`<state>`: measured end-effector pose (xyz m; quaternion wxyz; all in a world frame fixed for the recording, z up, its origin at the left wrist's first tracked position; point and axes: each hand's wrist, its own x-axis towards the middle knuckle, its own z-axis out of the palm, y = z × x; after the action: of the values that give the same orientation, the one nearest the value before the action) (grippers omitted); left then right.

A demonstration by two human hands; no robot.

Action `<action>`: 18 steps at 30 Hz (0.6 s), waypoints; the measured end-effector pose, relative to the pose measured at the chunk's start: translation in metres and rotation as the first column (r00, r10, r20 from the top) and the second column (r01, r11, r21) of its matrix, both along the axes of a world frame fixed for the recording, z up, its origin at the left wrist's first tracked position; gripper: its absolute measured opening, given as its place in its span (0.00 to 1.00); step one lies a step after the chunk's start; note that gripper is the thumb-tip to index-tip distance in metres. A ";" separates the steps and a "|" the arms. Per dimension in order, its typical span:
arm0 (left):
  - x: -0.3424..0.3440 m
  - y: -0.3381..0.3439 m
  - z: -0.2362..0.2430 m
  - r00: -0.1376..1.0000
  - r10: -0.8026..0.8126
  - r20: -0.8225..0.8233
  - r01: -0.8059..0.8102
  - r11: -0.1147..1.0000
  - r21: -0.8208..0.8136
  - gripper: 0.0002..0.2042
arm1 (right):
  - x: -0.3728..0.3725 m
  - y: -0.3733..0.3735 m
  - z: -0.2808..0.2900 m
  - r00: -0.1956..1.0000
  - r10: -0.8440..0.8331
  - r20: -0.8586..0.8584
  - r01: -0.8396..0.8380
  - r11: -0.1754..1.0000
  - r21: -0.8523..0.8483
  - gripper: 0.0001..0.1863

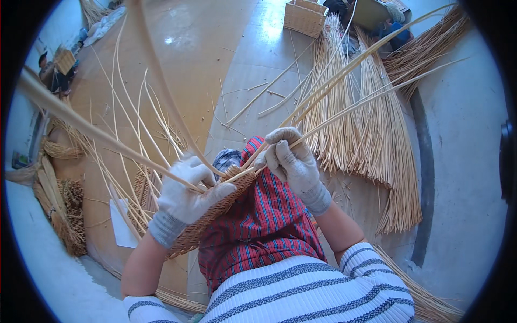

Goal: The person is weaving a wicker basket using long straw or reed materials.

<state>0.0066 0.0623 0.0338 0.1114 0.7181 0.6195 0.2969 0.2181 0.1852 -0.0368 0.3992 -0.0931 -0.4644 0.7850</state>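
I take the half-woven, tan wicker basket (207, 218) as my landmark; it rests tilted on the red plaid cloth (269, 220) over my lap, its rim edge running up toward the middle of the view. My left hand (186, 196), in a white knit glove, lies on the upper rim of that basket, fingers curled closed over the weave and over a pale upright stake (107, 137) that leaves the basket and slants away up and to the left. My right hand (293, 161), in a grey knit glove, sits just beyond the basket's top end, touching it at the fingertips, and is closed in a pinch on several long pale willow rods (355, 59) that run out from the basket up and to the right. So the basket lies between the two hands and mostly below the left one.

More thin stakes (140, 118) fan upward from the basket's left side. Beyond the basket, on the tan floor (204, 59), a thick bundle of straw-coloured rods (371, 140) lies to its right. Farther off past that bundle stands a finished square wicker basket (305, 17). Left of the landmark basket, heaps of darker woven stuff (64, 204) lie at the floor's edge.
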 end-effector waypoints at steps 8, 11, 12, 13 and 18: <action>0.027 0.000 -0.018 0.935 0.214 0.283 -0.202 0.977 -0.073 0.12 | 0.003 -0.003 0.000 0.997 -0.070 0.035 0.069 0.997 0.040 0.10; 0.029 0.002 -0.015 0.946 0.265 0.187 -0.247 0.962 -0.113 0.12 | 0.007 -0.025 0.001 0.941 -0.304 0.151 0.265 0.936 0.231 0.12; 0.028 0.002 -0.015 0.943 0.272 0.191 -0.255 0.961 -0.111 0.12 | 0.007 -0.036 0.001 0.948 -0.277 0.159 0.232 0.939 0.255 0.12; 0.028 0.001 -0.015 0.943 0.288 0.169 -0.272 0.956 -0.113 0.12 | 0.007 -0.048 0.001 0.940 -0.338 0.057 0.249 0.787 0.564 0.14; 0.025 -0.002 -0.022 0.944 0.287 0.162 -0.285 0.958 -0.039 0.13 | -0.010 -0.035 0.023 0.965 -0.213 -0.150 0.260 0.842 0.472 0.25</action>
<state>0.0312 0.0598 0.0121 0.1238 0.5925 0.7080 0.3638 0.2081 0.1501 -0.0138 0.5244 -0.0099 -0.6135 0.5904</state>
